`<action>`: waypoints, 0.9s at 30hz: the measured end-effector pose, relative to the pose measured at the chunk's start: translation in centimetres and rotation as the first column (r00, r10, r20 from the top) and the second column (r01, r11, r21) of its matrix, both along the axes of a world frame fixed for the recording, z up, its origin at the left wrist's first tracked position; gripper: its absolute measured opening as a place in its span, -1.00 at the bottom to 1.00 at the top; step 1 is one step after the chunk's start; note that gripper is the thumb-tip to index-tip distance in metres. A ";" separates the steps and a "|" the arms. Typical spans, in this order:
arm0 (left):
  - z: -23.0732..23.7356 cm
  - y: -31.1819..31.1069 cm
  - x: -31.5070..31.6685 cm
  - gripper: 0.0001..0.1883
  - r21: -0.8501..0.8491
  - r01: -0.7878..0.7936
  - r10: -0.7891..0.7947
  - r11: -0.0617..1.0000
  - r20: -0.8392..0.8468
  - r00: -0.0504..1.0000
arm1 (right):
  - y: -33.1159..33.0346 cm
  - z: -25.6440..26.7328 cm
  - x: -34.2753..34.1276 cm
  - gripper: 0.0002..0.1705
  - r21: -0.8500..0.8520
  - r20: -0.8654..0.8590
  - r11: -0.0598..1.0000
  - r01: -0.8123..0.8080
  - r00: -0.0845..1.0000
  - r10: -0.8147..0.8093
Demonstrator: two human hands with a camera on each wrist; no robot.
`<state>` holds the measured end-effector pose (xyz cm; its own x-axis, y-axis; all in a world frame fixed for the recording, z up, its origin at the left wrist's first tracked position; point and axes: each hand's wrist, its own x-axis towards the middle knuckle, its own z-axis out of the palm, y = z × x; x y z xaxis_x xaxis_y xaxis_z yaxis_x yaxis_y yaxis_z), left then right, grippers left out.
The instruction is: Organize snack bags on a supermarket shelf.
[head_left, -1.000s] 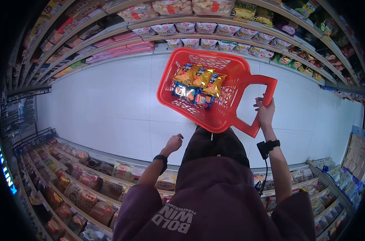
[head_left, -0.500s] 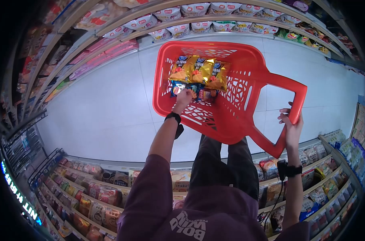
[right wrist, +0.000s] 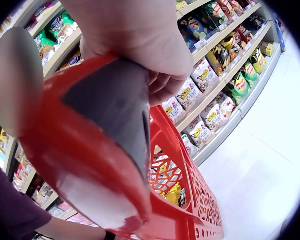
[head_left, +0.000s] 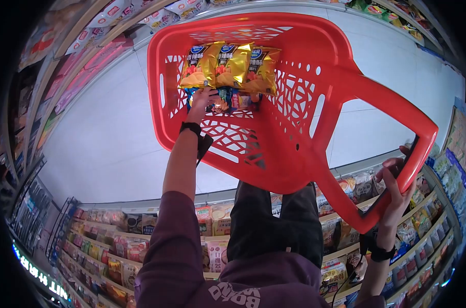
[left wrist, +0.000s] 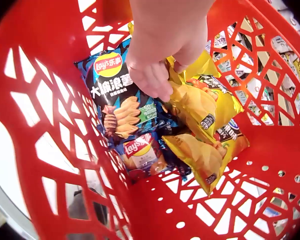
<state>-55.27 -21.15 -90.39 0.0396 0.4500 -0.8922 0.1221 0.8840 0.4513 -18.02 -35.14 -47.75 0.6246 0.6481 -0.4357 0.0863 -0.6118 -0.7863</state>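
Reaching down into the red basket (head_left: 284,149) from its near side, the left hand (head_left: 201,99) is at the left end of the packets in the head view. Dark band (head_left: 191,127) on that wrist, just above the basket's near rim. Fingers bent, thumb and fingers pinching foil of the gold bags (head_left: 233,69) at their lower edges; which bag, cannot tell.

Gold bags: three side by side, inside the basket toward its left end, just beyond the left hand and well apart from the right. Printed tops point to the basket's far side, lower ends toward the person. Long axes run roughly near to far, tops leaning a little right.

Blue bags (head_left: 223,100), Lay's print showing in the left wrist view, lie along the near side of the gold ones, partly under the left hand in the head view.

Basket's long axis: left to right, slanting down toward the person at the right, where the handle (head_left: 412,120) juts out as a wide loop.

Far right: right hand (head_left: 397,197), gripping the handle's outer bar, fingers curled round it. Hands well apart.

Below, packets on shelves (head_left: 217,256) on both sides of the person's dark trousers (head_left: 274,226).
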 end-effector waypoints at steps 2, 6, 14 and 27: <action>-1.3 -0.1 0.1 -0.62 0.006 -0.040 0.040 0.999 0.026 0.999 | -0.1 0.0 0.2 -0.32 -0.003 -0.004 1.000 0.007 1.000 -0.007; -2.1 -0.7 0.6 -0.69 -0.065 -0.068 0.070 0.996 0.023 0.997 | 0.1 0.1 -0.1 -0.33 -0.005 -0.012 1.000 0.021 1.000 -0.021; 3.2 -5.3 1.2 -0.66 -0.064 -0.280 0.285 0.958 0.098 0.953 | -0.1 0.1 0.3 -0.38 0.090 -0.103 0.995 -0.034 0.994 0.043; 16.8 -15.2 0.5 -0.75 -0.058 -0.301 0.306 0.952 0.247 0.919 | -0.2 0.0 0.0 -0.53 0.229 -0.095 0.970 -0.076 0.991 0.100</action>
